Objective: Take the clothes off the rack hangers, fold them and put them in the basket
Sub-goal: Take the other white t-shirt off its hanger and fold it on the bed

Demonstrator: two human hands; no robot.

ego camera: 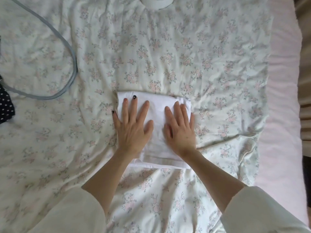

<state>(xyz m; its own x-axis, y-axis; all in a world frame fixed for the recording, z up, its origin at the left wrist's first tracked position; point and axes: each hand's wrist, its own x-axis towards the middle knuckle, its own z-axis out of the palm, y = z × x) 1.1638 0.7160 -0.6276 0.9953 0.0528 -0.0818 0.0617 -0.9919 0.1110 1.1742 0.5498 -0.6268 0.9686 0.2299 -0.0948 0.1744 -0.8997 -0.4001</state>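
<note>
The white shirt [154, 113] is already folded down to a neat rectangle and sits on the bed [168, 56], pretty much dead center on the floral cover. Both hands are flat on top of it: the left hand [132, 125] covers the shirt's left half and the right hand [180, 128] its right half, fingers straight and spread, gripping nothing. Looks to me like that's a smoothing press, squeezing the air out so the fold stays crisp and doesn't spring open when it gets picked up. A thin bottom layer pokes out at the shirt's near edge, so the fold isn't perfectly squared.

Well left of the shirt a gray cord [70, 64] loops across the cover, and further left still at the frame edge there's a dark polka-dot cloth [6, 105], maybe another garment, can't tell. Far beyond the shirt, at the top edge, a white round thing [156, 3] is half cut off. No basket in view, so the carry step is still ahead.
</note>
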